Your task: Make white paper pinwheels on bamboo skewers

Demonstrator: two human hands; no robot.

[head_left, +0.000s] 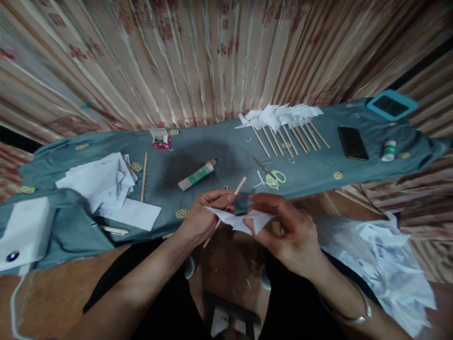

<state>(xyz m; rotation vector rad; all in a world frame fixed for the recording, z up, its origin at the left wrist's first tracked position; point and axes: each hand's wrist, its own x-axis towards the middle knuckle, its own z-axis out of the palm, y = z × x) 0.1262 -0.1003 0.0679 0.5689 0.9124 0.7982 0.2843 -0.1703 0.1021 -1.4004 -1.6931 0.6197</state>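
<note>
My left hand [210, 215] is closed around a thin wooden stick [240, 185], which slants up and away from me. A white paper pinwheel [235, 222] sits against the stick between my two hands. The thumb and fingers of my right hand [288, 231] are closed on one of its paper blades. Just beyond my hands lie scissors [274, 178] with pale green handles and a glue stick [196, 176] with a green label. How the pinwheel is joined to the stick is hidden by my fingers.
Several finished pinwheels [283, 115] lie in a row at the back. White paper sheets [101, 182], a loose stick [144, 177] and a small red box [161, 140] are on the left. A phone [353, 142] and another glue stick [389, 150] lie right. Wrinkled white material [385, 264] is beside my right arm.
</note>
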